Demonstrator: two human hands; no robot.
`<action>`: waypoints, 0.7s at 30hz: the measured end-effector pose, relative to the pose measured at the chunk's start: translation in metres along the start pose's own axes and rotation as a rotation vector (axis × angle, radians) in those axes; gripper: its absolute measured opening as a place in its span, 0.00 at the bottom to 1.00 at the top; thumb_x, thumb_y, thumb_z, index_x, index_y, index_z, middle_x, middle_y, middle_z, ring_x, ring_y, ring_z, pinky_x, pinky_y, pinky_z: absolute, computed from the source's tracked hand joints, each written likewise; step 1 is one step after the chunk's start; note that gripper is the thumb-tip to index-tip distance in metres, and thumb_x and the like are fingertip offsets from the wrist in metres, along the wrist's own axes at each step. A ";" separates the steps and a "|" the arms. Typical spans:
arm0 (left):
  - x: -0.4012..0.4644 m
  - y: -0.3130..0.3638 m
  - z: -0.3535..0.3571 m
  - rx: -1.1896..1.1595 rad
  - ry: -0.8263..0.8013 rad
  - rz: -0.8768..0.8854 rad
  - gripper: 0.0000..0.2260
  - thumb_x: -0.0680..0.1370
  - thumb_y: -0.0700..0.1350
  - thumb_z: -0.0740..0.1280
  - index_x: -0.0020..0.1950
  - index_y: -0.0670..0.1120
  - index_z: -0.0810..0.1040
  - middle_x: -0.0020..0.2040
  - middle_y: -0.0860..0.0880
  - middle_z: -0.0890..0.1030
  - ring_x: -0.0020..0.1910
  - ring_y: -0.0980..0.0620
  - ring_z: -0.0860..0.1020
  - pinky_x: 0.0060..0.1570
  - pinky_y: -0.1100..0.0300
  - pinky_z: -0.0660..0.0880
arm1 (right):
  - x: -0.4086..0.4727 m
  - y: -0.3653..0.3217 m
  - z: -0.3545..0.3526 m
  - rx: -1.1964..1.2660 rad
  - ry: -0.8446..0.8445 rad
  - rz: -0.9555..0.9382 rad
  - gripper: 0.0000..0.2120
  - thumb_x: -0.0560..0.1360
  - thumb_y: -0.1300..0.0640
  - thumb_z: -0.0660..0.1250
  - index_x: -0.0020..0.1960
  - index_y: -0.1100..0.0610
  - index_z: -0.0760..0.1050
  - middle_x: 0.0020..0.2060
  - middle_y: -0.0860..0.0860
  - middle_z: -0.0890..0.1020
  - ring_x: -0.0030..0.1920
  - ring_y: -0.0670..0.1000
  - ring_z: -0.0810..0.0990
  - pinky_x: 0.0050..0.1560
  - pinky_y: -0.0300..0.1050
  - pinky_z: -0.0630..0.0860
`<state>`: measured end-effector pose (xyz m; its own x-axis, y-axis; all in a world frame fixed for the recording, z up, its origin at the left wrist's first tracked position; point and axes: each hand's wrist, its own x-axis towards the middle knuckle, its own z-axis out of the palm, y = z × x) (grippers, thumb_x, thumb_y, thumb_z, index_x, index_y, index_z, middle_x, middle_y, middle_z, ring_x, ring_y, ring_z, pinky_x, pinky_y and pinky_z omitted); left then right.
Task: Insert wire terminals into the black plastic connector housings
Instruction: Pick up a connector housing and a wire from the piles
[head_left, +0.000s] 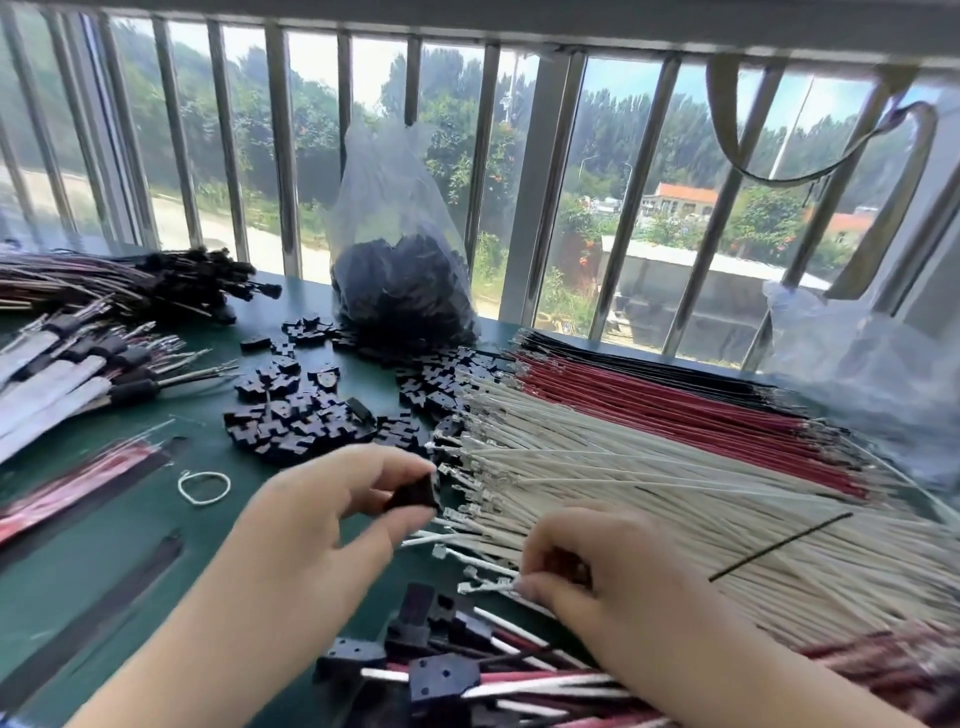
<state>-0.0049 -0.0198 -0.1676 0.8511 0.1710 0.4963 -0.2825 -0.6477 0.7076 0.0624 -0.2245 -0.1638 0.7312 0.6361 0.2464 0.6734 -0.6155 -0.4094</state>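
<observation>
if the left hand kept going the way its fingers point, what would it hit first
Most likely the terminal ends of the white wires, just beyond the black housing the left hand pinches; depth is hard to judge.

Bare green table (130, 525) lies open on the near left, crossed only by a small rubber band (203, 487) and dark strips (98, 613). Straight ahead, loose black housings (291, 410) cover the middle, with a bulging plastic bag (402, 270) behind them against the window bars (283, 156). The whole right side is filled by a fan of white wires (649, 499), then red wires (675, 410) beyond. Finished wired housings (441, 670) crowd the near edge between the arms, and more bundles (78, 364) block the far left.
</observation>
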 end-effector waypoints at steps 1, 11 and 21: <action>-0.005 -0.001 0.002 -0.022 0.012 -0.001 0.16 0.67 0.46 0.73 0.49 0.65 0.79 0.44 0.69 0.81 0.44 0.67 0.79 0.40 0.69 0.75 | 0.000 0.001 0.000 0.023 0.004 0.004 0.05 0.72 0.47 0.69 0.40 0.40 0.73 0.45 0.28 0.73 0.45 0.34 0.72 0.39 0.32 0.69; -0.015 -0.017 0.007 -0.013 -0.007 0.027 0.18 0.69 0.40 0.73 0.49 0.63 0.80 0.43 0.56 0.80 0.40 0.54 0.78 0.41 0.71 0.73 | -0.003 0.005 0.006 0.058 0.305 -0.251 0.22 0.70 0.66 0.63 0.60 0.47 0.77 0.44 0.40 0.75 0.40 0.43 0.76 0.37 0.30 0.71; -0.016 -0.008 0.012 0.099 0.052 0.172 0.07 0.69 0.54 0.74 0.41 0.55 0.78 0.48 0.64 0.78 0.53 0.66 0.75 0.53 0.77 0.68 | -0.004 -0.007 0.007 0.186 0.218 -0.235 0.10 0.70 0.55 0.73 0.49 0.43 0.80 0.42 0.39 0.80 0.41 0.36 0.77 0.38 0.22 0.68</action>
<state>-0.0107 -0.0257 -0.1872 0.7696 0.0879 0.6324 -0.3743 -0.7403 0.5584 0.0543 -0.2194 -0.1678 0.5782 0.6240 0.5257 0.8092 -0.3563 -0.4671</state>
